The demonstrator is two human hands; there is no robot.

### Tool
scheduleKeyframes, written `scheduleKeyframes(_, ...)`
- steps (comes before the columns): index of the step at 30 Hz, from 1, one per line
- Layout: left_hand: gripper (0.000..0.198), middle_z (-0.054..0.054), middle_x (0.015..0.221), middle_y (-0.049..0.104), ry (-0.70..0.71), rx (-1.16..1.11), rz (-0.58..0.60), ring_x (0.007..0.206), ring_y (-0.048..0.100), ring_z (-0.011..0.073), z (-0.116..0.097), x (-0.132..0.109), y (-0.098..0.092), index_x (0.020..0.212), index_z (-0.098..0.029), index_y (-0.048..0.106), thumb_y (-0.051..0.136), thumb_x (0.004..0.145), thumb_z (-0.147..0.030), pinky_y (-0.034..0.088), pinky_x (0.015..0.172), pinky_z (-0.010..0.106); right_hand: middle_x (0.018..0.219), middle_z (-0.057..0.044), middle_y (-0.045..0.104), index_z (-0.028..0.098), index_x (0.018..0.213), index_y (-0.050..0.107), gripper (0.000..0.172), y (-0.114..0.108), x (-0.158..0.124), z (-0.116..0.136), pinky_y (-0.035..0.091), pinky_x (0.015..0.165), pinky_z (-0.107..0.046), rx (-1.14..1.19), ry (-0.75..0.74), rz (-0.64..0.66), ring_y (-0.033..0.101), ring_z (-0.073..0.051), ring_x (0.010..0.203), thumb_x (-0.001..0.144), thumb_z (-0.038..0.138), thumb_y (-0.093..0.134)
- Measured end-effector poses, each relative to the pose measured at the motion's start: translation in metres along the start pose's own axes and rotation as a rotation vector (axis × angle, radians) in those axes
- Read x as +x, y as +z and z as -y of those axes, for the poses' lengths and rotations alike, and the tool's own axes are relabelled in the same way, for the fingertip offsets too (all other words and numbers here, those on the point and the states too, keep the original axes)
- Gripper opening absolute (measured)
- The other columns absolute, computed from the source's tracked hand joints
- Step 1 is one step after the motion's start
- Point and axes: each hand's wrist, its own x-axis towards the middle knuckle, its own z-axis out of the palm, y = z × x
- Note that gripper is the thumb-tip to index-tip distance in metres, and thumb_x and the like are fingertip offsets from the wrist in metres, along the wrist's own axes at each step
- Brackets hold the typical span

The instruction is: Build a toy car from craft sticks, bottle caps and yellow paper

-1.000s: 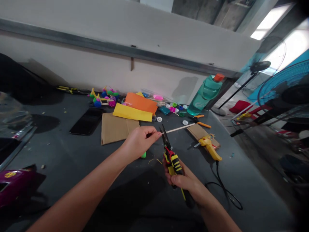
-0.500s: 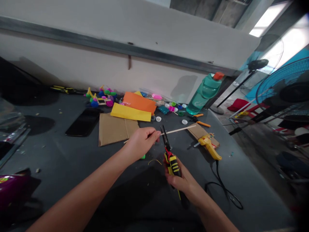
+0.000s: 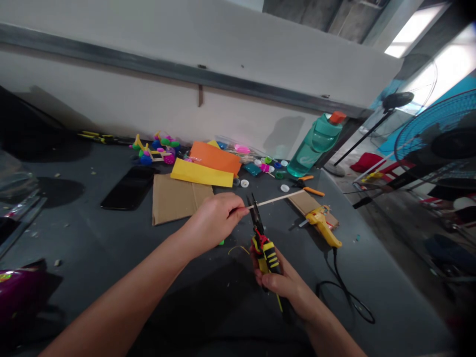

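Dark grey worktable against a pale wall, littered with craft bits. Left hand pinches a thin wooden stick, held level above the table. Right hand grips yellow-and-black cutting pliers, their jaws around the stick. Yellow glue gun lies just right; cardboard piece behind.

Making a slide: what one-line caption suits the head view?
Left hand holds a thin wooden stick at the jaws of yellow-and-black pliers gripped by the right hand.

Colours on the dark grey table
Yellow-and-black striped pliers, perhaps red-sprung; pale wooden stick; teal plastic bottle, orange cap.
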Motion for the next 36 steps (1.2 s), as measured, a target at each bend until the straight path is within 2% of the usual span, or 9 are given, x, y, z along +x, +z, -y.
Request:
scheduleKeyframes(5,0.019,0.003,0.073,0.06,0.047,0.054,-0.003,0.068,0.052,0.0132,-0.004,-0.001,-0.004,0.075,-0.017,0.061,0.048,0.088,-0.023,0.038,0.062,0.026,0.086,-0.001,0.05,0.021,0.102,0.053,0.043,0.0,-0.001,0.002,0.035,0.062,-0.025,-0.016,0.012,-0.007,0.044,-0.013,0.07,0.061,0.024,0.066)
scheduleKeyframes(11,0.02,0.002,0.072,0.058,0.06,0.083,0.014,0.069,0.053,0.0132,-0.005,-0.001,-0.001,0.075,-0.017,0.06,0.049,0.089,-0.025,0.038,0.063,0.025,0.083,0.001,0.049,0.022,0.107,0.051,0.042,0.001,-0.004,-0.003,0.034,0.06,-0.024,-0.049,-0.003,-0.018,0.042,-0.011,0.068,0.067,0.022,0.064)
scheduleKeyframes(16,0.033,-0.001,0.06,0.052,-0.007,0.072,0.015,0.056,0.046,0.0108,-0.008,-0.002,0.005,0.068,-0.017,0.055,0.041,0.092,-0.034,0.031,0.053,0.026,0.08,0.001,0.049,0.021,0.104,0.052,0.041,-0.003,-0.005,-0.009,0.034,0.059,-0.024,-0.09,-0.012,-0.085,0.043,-0.013,0.068,0.065,0.024,0.064)
scheduleKeyframes(22,0.033,-0.003,0.054,0.047,-0.096,-0.013,0.023,0.051,0.04,0.0103,-0.009,-0.003,0.01,0.068,-0.018,0.056,0.039,0.092,-0.033,0.027,0.049,0.027,0.079,0.0,0.053,0.019,0.096,0.052,0.039,0.002,0.0,0.005,0.037,0.064,-0.028,-0.053,-0.002,0.002,0.05,-0.016,0.071,0.059,0.027,0.063)
scheduleKeyframes(25,0.03,-0.002,0.056,0.048,-0.068,-0.007,-0.001,0.053,0.041,0.0108,-0.009,-0.003,0.01,0.066,-0.018,0.054,0.041,0.09,-0.031,0.028,0.051,0.027,0.079,-0.001,0.056,0.019,0.095,0.053,0.039,0.005,0.002,0.011,0.037,0.064,-0.028,-0.057,0.008,-0.006,0.051,-0.017,0.073,0.058,0.026,0.06)
scheduleKeyframes(31,0.027,0.001,0.065,0.053,0.036,0.072,-0.009,0.061,0.046,0.0122,-0.012,-0.003,0.008,0.067,-0.018,0.054,0.041,0.09,-0.024,0.033,0.056,0.028,0.076,-0.001,0.055,0.019,0.087,0.055,0.026,0.005,0.002,0.008,0.035,0.064,-0.028,-0.138,0.013,-0.079,0.049,-0.017,0.073,0.062,0.024,0.058)
scheduleKeyframes(36,0.027,0.002,0.067,0.054,0.078,0.12,0.007,0.065,0.049,0.0133,-0.011,-0.003,0.008,0.068,-0.017,0.055,0.041,0.091,-0.023,0.036,0.06,0.029,0.078,-0.001,0.057,0.019,0.089,0.056,0.028,0.005,0.001,0.007,0.036,0.066,-0.028,-0.114,0.011,-0.094,0.05,-0.017,0.075,0.062,0.025,0.059)
